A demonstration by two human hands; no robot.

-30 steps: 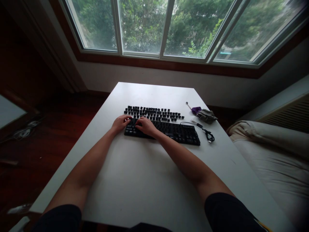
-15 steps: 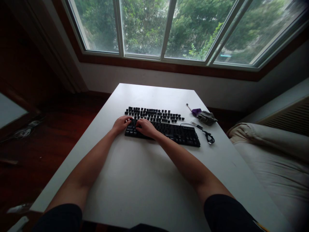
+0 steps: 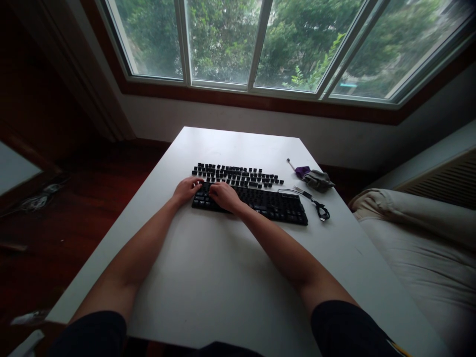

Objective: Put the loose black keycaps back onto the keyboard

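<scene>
A black keyboard (image 3: 286, 212) lies at a slight slant on the white table, with keycaps visible on its left and right parts. At its upper left corner, my left hand (image 3: 186, 190) is closed, thumb and fingers on the edge. My right hand (image 3: 224, 195) reaches over the left part of the keyboard with bent fingers brought together on the keys. Whatever those fingertips may hold is too small to make out. Just behind the keyboard, several loose black keycaps (image 3: 238, 173) are laid out in rows.
To the right of the keyboard sits a black cable (image 3: 321, 212) in a small coil. A grey and purple cloth (image 3: 318, 179) lies behind it, beside a thin brush-like stick (image 3: 290, 164). The white table (image 3: 223, 277) stands near a window, with a pale couch (image 3: 420, 238) on the right.
Almost nothing differs. Both hands stay at the same spots on the keyboard, and the whole view has shifted very slightly.
</scene>
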